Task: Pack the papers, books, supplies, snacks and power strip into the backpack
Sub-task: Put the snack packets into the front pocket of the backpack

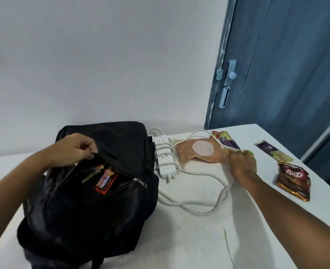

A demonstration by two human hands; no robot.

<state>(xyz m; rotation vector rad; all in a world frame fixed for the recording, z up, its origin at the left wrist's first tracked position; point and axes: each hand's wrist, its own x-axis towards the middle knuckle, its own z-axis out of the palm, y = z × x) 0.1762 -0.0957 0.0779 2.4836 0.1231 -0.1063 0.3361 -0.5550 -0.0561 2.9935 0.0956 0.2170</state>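
Left hand (76,147) pinches the backpack (94,183) pocket flap open; right hand (241,162) fingers clamp a snack packet (199,152) beside it. Keep the pocket wide and slide the packet in flat.

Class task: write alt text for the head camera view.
A left hand holds open the pocket of a black fabric backpack on a white table, while the right hand grips an orange snack packet beside a white power strip.

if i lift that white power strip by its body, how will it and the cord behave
The power strip looks like a rigid plastic block, so it should lift stiffly. Its cord lies in loose loops on the table and would likely dangle and drag. One loop crosses the orange packet, so it may tug that along.
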